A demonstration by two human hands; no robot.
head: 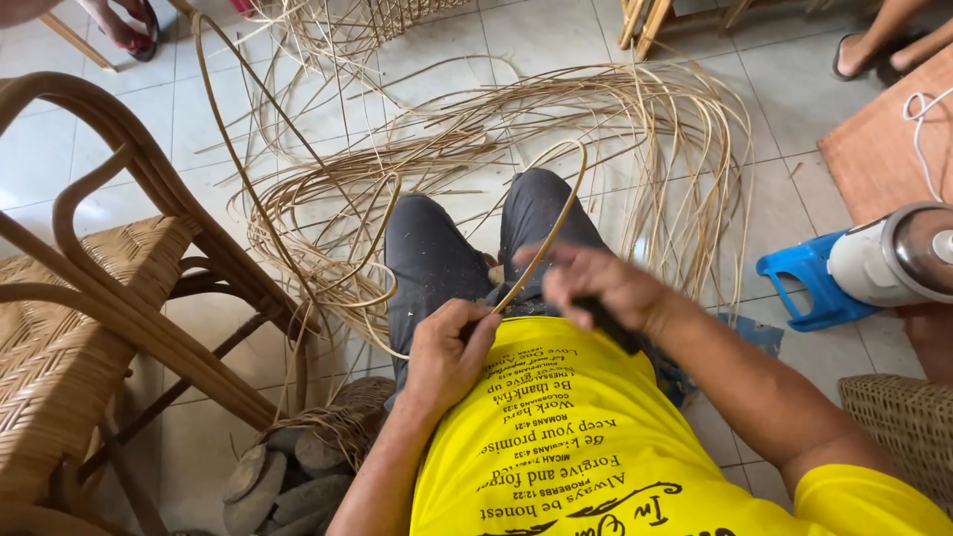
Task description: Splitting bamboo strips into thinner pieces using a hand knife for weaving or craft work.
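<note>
I have two hands at work over my lap. My left hand is pinched shut on one rattan strip, thin and flat, which rises from my fingers, arches over my right knee and curls back down. My right hand is clenched round a dark-handled knife; its handle pokes out below my fist, and the blade is hidden, so I cannot tell just where it meets the strip.

My two knees in grey trousers sit just under the strip, and my yellow shirt fills the foreground. Beyond my knees a big loose pile of rattan strips, too many to count, loops and tangles across the pale tiled floor.

At my left stands one rattan chair with a bent, glossy frame and a tightly woven seat. Below it lies a small heap of flat grey stones, about five. On my right are one blue plastic stool tipped on its side, one white and metal bottle lying against it, and the corner of one woven basket. Other people's feet in sandals show at the top corners.
</note>
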